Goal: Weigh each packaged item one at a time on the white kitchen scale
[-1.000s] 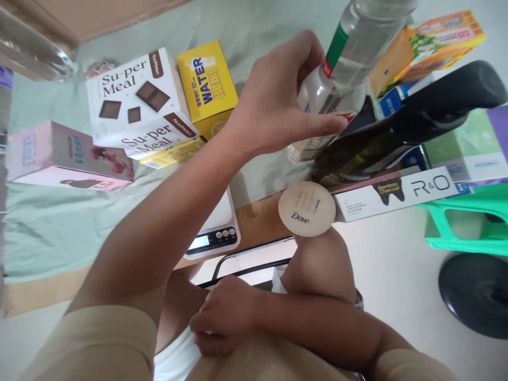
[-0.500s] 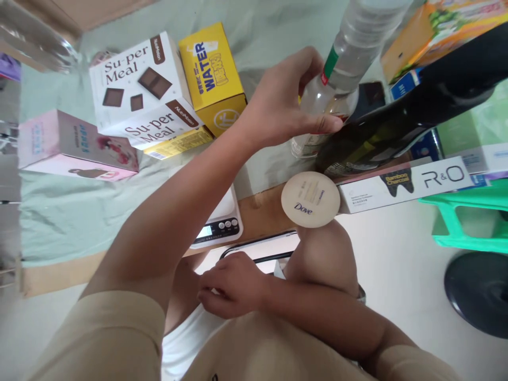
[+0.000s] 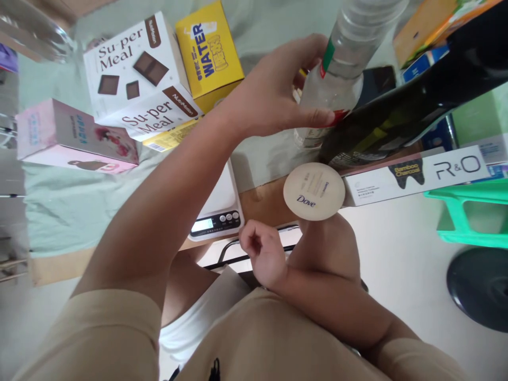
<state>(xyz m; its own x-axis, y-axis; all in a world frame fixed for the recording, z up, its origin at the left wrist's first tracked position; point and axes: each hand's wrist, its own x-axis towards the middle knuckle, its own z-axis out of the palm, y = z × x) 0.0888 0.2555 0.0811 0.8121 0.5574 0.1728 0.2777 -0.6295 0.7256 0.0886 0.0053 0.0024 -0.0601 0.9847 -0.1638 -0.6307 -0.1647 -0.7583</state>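
Observation:
My left hand (image 3: pixel 273 90) reaches across the table and is closed around the lower part of a clear plastic bottle (image 3: pixel 345 47) with a red and green label. The bottle stands upright beside a dark bottle (image 3: pixel 416 100) that leans to the right. My right hand (image 3: pixel 264 254) hovers above my lap, just in front of a white kitchen scale (image 3: pixel 216 211). Its fingers are curled in and hold nothing. A round cream Dove container (image 3: pixel 313 191) stands at the table's front edge, right of that hand.
On the pale green cloth (image 3: pixel 79 211) stand a white Su-per Meal box (image 3: pixel 135 74), a yellow WATER box (image 3: pixel 208 53) and a pink box (image 3: pixel 71 137). A long R&O toothpaste box (image 3: pixel 416 174) lies at the table edge. A green stool (image 3: pixel 476 217) stands at the right.
My right hand has lifted off my lap and risen toward the scale, fingers curled. My left hand has kept its grip on the clear bottle.

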